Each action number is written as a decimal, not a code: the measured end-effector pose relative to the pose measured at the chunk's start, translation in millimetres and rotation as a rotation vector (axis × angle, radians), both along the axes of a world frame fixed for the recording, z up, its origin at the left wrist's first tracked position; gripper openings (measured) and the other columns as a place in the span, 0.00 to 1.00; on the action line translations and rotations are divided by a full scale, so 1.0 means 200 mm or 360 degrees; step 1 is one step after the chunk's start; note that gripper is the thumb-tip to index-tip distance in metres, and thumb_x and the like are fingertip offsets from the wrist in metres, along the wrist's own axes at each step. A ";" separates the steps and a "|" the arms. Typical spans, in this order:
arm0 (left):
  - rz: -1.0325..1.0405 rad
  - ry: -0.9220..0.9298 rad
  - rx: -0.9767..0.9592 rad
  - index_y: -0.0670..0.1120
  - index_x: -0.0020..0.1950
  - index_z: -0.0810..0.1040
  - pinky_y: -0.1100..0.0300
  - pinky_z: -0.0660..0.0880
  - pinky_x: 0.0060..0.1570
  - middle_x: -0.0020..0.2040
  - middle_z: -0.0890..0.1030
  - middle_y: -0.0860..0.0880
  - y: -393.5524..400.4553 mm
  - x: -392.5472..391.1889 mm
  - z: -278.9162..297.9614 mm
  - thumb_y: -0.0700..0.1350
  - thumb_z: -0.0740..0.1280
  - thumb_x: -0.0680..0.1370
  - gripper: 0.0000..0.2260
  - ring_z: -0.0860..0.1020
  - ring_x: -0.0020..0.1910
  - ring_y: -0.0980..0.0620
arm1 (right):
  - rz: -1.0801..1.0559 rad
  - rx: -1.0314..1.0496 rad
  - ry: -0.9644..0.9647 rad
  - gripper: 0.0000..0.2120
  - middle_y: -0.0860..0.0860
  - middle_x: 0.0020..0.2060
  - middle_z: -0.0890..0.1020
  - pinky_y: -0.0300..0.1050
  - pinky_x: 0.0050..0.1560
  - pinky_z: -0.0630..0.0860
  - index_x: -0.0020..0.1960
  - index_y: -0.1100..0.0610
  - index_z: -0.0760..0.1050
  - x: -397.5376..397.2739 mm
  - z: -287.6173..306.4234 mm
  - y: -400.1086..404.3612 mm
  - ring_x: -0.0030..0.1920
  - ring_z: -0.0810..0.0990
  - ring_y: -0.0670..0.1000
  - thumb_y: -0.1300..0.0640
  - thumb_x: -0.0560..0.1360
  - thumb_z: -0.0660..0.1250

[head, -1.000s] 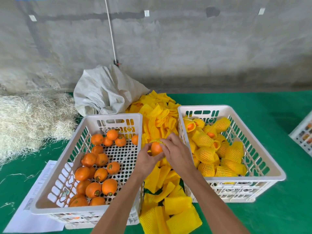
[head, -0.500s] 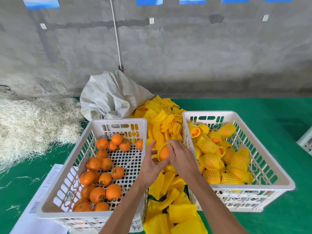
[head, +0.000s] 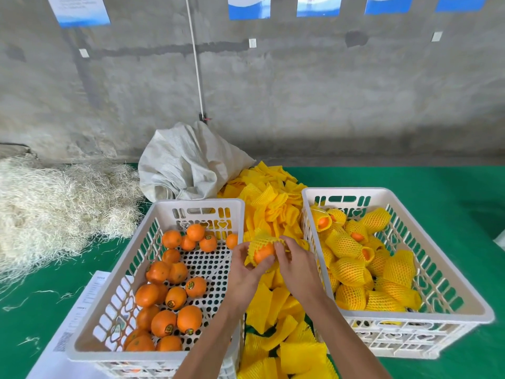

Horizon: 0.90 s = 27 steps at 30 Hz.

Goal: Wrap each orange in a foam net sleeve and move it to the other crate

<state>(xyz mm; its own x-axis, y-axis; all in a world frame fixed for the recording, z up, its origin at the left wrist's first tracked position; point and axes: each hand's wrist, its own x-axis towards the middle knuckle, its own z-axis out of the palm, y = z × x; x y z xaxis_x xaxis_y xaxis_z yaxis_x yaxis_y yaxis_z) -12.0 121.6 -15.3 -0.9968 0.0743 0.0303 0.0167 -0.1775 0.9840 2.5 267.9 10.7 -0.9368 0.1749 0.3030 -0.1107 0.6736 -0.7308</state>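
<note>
You see bare oranges [head: 164, 322] in a white perforated crate [head: 114, 274], yellow mesh sleeves [head: 276, 206] piled on the green tabletop [head: 437, 181], yellow-netted fruit [head: 347, 269] in the other white crate [head: 451, 285], a grey-white sack [head: 188, 162], pale straw [head: 54, 203], and a grey wall [head: 300, 91].

Bright, even, diffuse light with no glare. Soft shadows fall on the green desk [head: 410, 181] along the far wall [head: 300, 91] and right of the right crate [head: 437, 285]. Wide-angle distortion bends the edges; focus stays mostly sharp, softening slightly toward corners.
</note>
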 end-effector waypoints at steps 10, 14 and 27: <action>0.0054 -0.0039 0.0063 0.53 0.69 0.73 0.37 0.82 0.55 0.59 0.85 0.46 0.00 0.00 0.03 0.47 0.77 0.77 0.23 0.84 0.58 0.42 | 0.0064 0.0517 0.0251 0.09 0.54 0.50 0.85 0.43 0.39 0.76 0.60 0.58 0.80 0.02 0.04 -0.02 0.47 0.84 0.54 0.57 0.82 0.67; 0.0074 -0.0029 -0.0065 0.52 0.69 0.72 0.35 0.83 0.51 0.60 0.83 0.44 0.03 0.00 0.03 0.56 0.75 0.78 0.24 0.85 0.57 0.42 | 0.0031 0.0604 0.0529 0.06 0.50 0.40 0.84 0.42 0.29 0.74 0.49 0.57 0.81 0.04 0.08 -0.02 0.36 0.82 0.51 0.58 0.73 0.75; 0.0036 -0.0063 0.0029 0.51 0.69 0.73 0.49 0.83 0.56 0.58 0.85 0.50 0.01 0.00 0.01 0.43 0.78 0.76 0.24 0.85 0.56 0.48 | 0.0097 0.0470 -0.0147 0.21 0.55 0.53 0.85 0.41 0.40 0.73 0.77 0.56 0.69 0.03 0.03 0.00 0.49 0.82 0.52 0.52 0.86 0.57</action>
<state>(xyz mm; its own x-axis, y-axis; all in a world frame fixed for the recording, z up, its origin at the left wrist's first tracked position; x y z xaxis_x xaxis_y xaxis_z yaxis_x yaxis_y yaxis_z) -12.2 124.4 -13.2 -0.9987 0.0513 -0.0078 -0.0177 -0.1953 0.9806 8.3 268.0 15.7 -0.9688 0.0344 0.2453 -0.0997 0.8523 -0.5134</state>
